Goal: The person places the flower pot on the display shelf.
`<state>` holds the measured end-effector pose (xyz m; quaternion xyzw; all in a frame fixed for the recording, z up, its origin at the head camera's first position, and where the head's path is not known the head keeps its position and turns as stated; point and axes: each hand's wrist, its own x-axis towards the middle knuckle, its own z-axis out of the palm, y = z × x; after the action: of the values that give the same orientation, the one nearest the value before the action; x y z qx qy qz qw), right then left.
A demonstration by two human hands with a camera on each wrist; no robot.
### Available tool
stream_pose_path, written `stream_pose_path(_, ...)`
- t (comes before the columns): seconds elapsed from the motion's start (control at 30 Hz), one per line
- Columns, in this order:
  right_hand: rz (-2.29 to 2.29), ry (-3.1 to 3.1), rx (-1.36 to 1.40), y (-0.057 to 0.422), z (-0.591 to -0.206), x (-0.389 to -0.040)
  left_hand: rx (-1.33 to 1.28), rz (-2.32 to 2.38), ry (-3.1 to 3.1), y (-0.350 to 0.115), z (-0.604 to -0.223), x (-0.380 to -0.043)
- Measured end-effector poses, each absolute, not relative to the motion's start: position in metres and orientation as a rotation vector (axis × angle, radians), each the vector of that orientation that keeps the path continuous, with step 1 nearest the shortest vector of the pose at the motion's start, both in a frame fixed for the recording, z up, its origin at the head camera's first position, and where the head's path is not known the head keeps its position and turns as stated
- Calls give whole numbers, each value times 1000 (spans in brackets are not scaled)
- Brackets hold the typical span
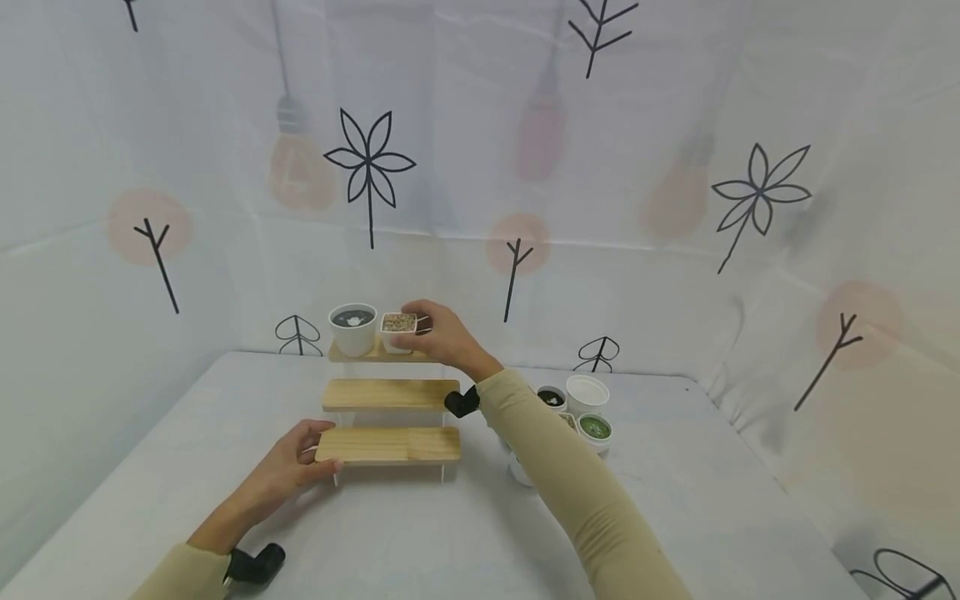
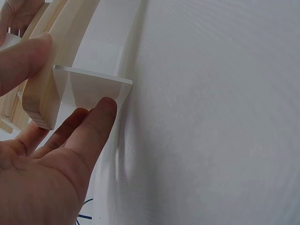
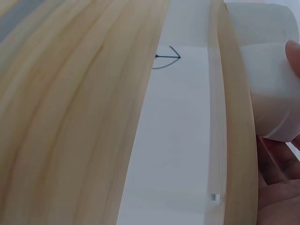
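A three-tier stand point(image 1: 390, 446) has pale wooden boards on clear legs. My left hand point(image 1: 281, 472) holds the left end of its lowest board, the thumb at the front edge. In the left wrist view, the thumb point(image 2: 23, 61) lies against the wood and the fingers spread beneath by a clear leg point(image 2: 93, 89). With my right hand point(image 1: 452, 340) I grip a small square white pot point(image 1: 397, 340) filled with brownish grains, at the top board. The right wrist view has this pot point(image 3: 272, 89) by the board's edge. Left of it stands a round white pot point(image 1: 352, 337) with dark contents.
To the right, partly behind my right sleeve, several pots are grouped: a white one point(image 1: 587, 392), one with green contents point(image 1: 596, 428) and one with dark contents point(image 1: 552, 397). A white cloth point(image 1: 360, 542) covers the table. Printed fabric point(image 1: 450, 167) hangs behind.
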<state>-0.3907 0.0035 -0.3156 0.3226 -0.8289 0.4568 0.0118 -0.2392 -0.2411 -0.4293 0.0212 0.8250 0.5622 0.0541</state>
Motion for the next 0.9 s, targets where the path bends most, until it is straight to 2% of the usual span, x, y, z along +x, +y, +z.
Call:
stream_pose_path(0.37, 1375, -2601, 994, 21, -310, -383, 83, 1702, 2506, -241, -431, -238)
stream_pose_path(0.9, 1355, -2545, 929, 89, -311, -354, 106, 1680, 2520, -242, -430, -239)
